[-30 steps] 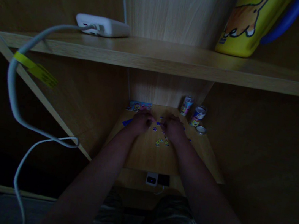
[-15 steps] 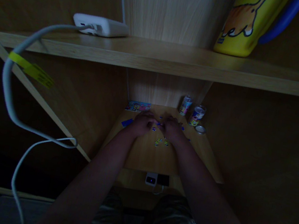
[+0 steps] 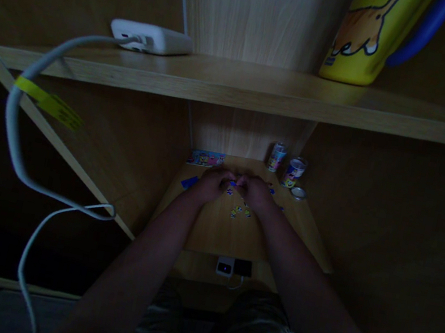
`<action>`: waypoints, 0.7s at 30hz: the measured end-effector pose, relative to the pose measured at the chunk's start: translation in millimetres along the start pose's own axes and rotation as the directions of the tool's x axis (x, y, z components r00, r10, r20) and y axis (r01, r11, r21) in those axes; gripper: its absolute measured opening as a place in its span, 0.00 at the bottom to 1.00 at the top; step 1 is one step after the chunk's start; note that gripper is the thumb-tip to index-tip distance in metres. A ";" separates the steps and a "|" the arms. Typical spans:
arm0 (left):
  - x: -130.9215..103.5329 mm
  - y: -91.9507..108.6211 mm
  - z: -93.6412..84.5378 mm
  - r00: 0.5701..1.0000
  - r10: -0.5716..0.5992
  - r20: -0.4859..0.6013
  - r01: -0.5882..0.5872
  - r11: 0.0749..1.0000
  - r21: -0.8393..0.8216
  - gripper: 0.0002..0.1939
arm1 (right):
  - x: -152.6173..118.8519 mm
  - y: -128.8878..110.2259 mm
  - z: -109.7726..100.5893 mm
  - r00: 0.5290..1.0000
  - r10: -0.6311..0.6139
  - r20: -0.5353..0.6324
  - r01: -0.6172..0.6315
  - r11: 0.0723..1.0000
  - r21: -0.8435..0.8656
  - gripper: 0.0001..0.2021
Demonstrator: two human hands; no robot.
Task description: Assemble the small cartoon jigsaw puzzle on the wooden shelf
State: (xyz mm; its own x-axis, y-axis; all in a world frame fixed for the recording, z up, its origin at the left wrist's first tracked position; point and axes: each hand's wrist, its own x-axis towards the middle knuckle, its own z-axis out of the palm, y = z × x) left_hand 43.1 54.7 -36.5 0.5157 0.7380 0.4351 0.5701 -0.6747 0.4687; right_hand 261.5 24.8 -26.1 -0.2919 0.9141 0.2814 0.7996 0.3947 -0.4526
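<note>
My left hand (image 3: 215, 182) and my right hand (image 3: 253, 189) meet over the wooden desk top, fingers bent and closed. Between their fingertips is a small blue jigsaw piece (image 3: 233, 184); whether it is one piece or two joined cannot be made out. Just below it a blue-and-white jigsaw piece (image 3: 230, 192) lies loose. Closer to me lie several yellow jigsaw pieces (image 3: 235, 212). More blue pieces (image 3: 271, 191) are beside my right hand, partly hidden by it. A flat blue rectangle (image 3: 189, 182) rests left of my left hand.
A colourful picture card (image 3: 205, 158) lies at the back left. Two printed cans (image 3: 276, 157) (image 3: 292, 173) and a round lid (image 3: 298, 192) stand back right. Overhead, a shelf (image 3: 235, 95) holds a white power bank (image 3: 152, 39) with a hanging cable (image 3: 15, 135) and a yellow mug (image 3: 361, 47).
My two hands have drawn closer together, the right one shifting slightly left, so their fingertips now nearly touch around the blue piece. The things on the desk have stayed put.
</note>
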 end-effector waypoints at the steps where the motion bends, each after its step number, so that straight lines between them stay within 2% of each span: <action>1: 0.1 -0.3 0.4 1.000 -0.007 -0.004 0.007 1.000 -0.007 0.12 | 0.2 0.3 0.5 1.000 -0.010 -0.010 0.010 1.000 0.024 0.06; 10: 3.3 1.0 0.1 0.994 -0.100 -0.046 0.090 0.980 -0.178 0.09 | -1.1 -4.9 -8.3 0.985 -0.080 -0.152 0.103 0.983 0.154 0.06; 16: 3.1 2.5 2.0 0.993 -0.104 -0.058 0.079 0.939 -0.334 0.07 | 1.6 3.2 -6.0 0.972 0.012 -0.234 0.033 0.982 0.185 0.06; 21: 2.7 2.3 2.7 0.984 -0.154 -0.084 0.111 0.918 -0.381 0.08 | 3.4 8.3 -1.1 0.956 0.094 -0.278 0.004 0.943 0.332 0.06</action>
State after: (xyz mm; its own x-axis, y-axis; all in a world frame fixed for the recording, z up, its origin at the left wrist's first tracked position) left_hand 47.6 55.1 -36.3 0.3657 0.8302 0.4208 0.3375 -0.5396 0.7713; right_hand 267.7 31.1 -28.0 -0.0577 0.8850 0.4620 0.5787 0.4068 -0.7069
